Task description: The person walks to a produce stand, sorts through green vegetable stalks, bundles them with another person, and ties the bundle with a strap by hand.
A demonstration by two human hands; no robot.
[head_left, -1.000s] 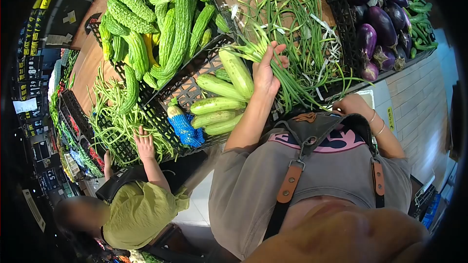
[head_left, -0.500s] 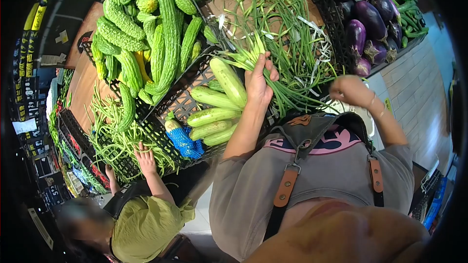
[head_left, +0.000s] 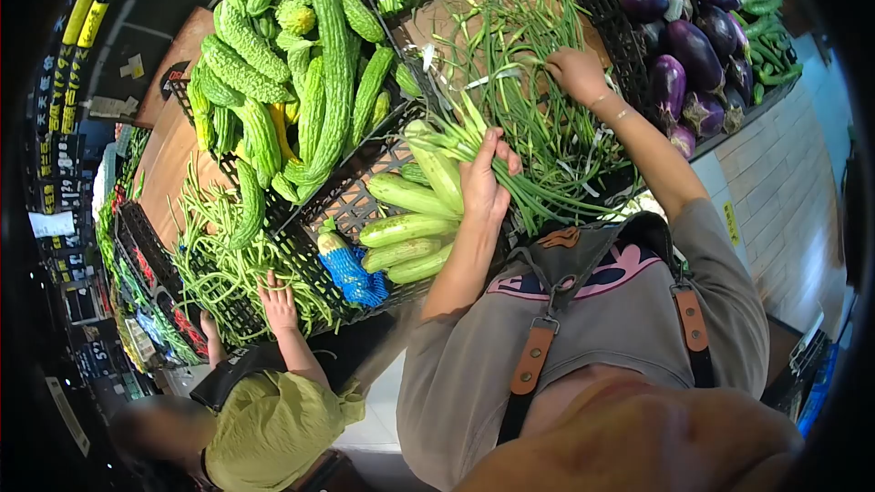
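Observation:
My left hand (head_left: 488, 179) is closed round a bunch of garlic scapes (head_left: 538, 200), with the pale ends up and left and the green stalks trailing right. Below and left of it lie several light-green zucchini (head_left: 410, 226). My right hand (head_left: 581, 76) reaches over the loose, tangled garlic scapes (head_left: 524, 114) at the far side. Its fingers are bent and pinched among the stalks, near a white strip (head_left: 492, 79); the fingertips are partly hidden.
Bitter melons (head_left: 328, 100) fill a crate on the left, and eggplants (head_left: 693, 55) lie at the right. Another person in a green top (head_left: 273, 428) has hands in long green beans (head_left: 214, 260) at lower left. A blue-netted vegetable (head_left: 351, 273) lies by the zucchini.
My right hand has moved from near my chest, forward and left, into the loose scapes. My left hand keeps its grip on the bunch. The view has shifted slightly.

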